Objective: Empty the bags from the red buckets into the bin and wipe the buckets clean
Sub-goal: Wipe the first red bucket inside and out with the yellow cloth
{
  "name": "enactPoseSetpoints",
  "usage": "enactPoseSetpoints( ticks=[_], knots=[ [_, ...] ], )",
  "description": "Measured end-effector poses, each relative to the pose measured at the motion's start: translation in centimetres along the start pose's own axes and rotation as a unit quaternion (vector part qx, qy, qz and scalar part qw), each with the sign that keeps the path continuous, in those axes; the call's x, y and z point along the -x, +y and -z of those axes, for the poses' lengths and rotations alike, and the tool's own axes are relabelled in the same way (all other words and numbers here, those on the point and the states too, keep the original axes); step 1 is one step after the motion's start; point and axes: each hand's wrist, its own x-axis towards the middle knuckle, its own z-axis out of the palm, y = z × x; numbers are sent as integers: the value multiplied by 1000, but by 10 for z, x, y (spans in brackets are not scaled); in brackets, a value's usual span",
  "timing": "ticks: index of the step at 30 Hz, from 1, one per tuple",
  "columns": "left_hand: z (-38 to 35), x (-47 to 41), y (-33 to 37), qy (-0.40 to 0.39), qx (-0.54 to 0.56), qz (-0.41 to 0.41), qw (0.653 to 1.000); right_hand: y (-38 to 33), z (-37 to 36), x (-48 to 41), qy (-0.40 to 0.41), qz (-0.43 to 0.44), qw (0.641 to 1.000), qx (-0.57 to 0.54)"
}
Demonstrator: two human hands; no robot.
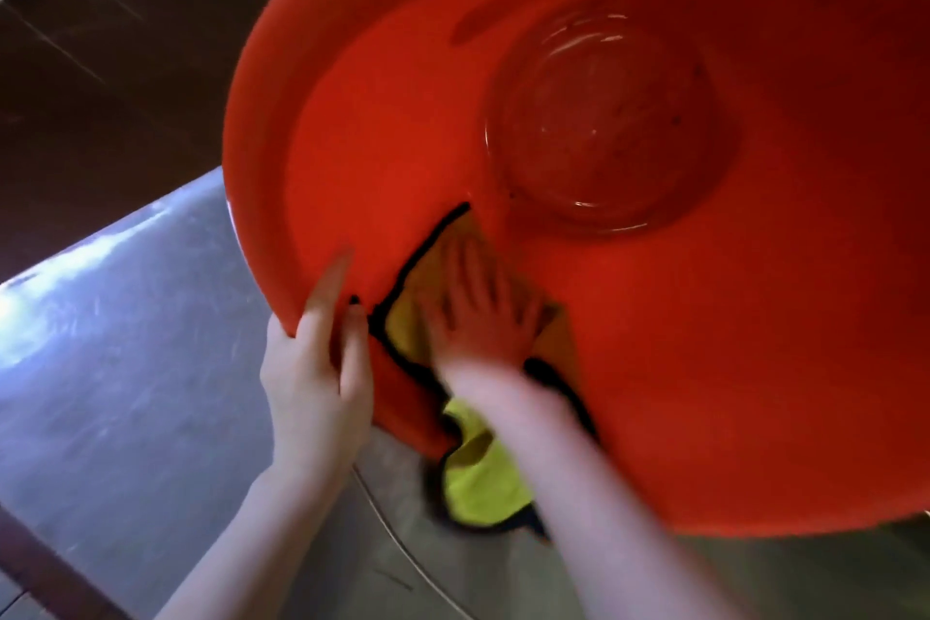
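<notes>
My left forearm comes up from the bottom of the view, and my left hand (317, 368) clamps the near lip of the red bucket (402, 116). The thumb is hooked just inside the rim and the fingers are laid along the outside of it. Right beside it, my right hand (483, 312) reaches into the bucket's mouth. Its fingers are straight and fanned out, and the palm presses a yellow cloth (483, 478) flat against the lower inside wall. This hand is blurred, so I cannot make out finer detail of the fingertips.

The cloth has a dark stitched border. One corner points up the wall toward the bucket's bottom, and a loose fold spills out over the rim under my right wrist and hangs down onto the tabletop.

The bucket lies tipped on its side with its opening turned toward me, and it fills most of the view. Its lower edge rests on the brushed metal table (126, 342), which shines pale where light falls across it to my left. Deeper in, the round bottom of the bucket shows faint concentric rings, a few glints and some small dark specks.

Beyond the table's far edge is a dark brown floor (100, 66).
</notes>
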Motion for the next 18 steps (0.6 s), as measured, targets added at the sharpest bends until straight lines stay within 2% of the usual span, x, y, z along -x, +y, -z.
enactPoseSetpoints(
  ticks=[2,4,7,9,11,13,15,18],
  knots=[
    [-1,-1,-3,-4,17,21,1000,-28,-9,23,28,21,999,-36],
    [-1,-2,-6,-15,29,29,999,-23,-7,10,27,19,999,-33],
    [-2,-2,-7,-29,50,41,998,14,2,-52,15,-50,999,-7],
    [-3,-2,-8,-36,57,44,997,33,13,-96,-38,-97,995,4],
    [-4,-3,-10,-55,61,46,996,33,20,-116,-63,-120,991,20],
    [-2,-5,-11,-73,68,43,994,14,19,-110,-48,-142,988,-29],
    [1,-9,-8,-85,77,43,992,-20,16,-78,-35,-124,987,-94],
    [13,-8,2,-105,105,70,986,-66,9,-11,-16,-28,997,-77]
  ],
)
